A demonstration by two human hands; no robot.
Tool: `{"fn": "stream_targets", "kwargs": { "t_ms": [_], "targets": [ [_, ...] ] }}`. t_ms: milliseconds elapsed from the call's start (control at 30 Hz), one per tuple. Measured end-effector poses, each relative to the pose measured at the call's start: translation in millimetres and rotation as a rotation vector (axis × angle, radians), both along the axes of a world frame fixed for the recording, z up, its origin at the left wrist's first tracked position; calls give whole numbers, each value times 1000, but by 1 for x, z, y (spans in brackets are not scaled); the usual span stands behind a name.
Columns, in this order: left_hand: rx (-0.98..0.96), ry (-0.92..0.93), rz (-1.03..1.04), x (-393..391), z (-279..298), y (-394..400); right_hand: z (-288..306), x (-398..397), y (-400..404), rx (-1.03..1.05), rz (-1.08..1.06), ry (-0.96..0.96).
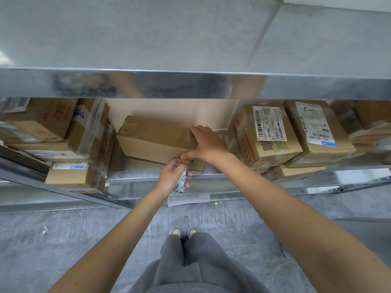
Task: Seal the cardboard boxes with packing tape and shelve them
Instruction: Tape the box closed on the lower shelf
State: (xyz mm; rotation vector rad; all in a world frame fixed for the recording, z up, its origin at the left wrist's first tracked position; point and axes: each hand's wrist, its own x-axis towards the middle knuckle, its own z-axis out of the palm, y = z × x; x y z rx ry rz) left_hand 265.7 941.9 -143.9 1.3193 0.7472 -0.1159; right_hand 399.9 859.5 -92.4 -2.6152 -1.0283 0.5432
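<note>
A long, plain brown cardboard box (pixel 156 140) is seen lying on the galvanised metal shelf (pixel 148 172), in the gap between the stacks of taped, labelled parcels on the left (pixel 63 140) and the two label-bearing cartons on the right (pixel 294 132). Clear packing tape can be made out glinting across its right end, so the sealing of this box is judged to be done or nearly done, and the shelving step is taken to be in hand.

The right hand (pixel 206 142) is laid over the box's near right corner, the fingers spread flat on the top and the thumb stretched down the near face; nothing is clasped by it, and the box is simply pressed. This hold is judged to serve either for sliding the box farther into the gap or for steadying it while the tape end is smoothed down.

The left hand (pixel 172 176) is kept just below that corner, its grip curled round a small white object with blue print (pixel 182 182), possibly a tape roll or cutter; what it is cannot be told for certain. It is held close to the box's near face, presumably so that the tape can be cut or pressed there.

A white paper slip (pixel 188 199) is fixed to the shelf's front rail, and the grey concrete floor (pixel 84 240) is seen below.
</note>
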Motion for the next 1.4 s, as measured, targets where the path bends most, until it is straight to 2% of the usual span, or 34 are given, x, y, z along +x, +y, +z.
{"fn": "stream_targets", "kwargs": {
  "t_ms": [700,767,900,1400],
  "targets": [
    [-69,21,7,0,-3,0,1,-1,-1,-9,1,10],
    [-141,12,26,0,-3,-1,1,-1,0,-7,0,6],
    [-428,-37,90,1,1,-2,4,3,0,1,20,31],
    [-434,35,97,5,5,-4,0,11,-3,23,92,83]
  ]
}}
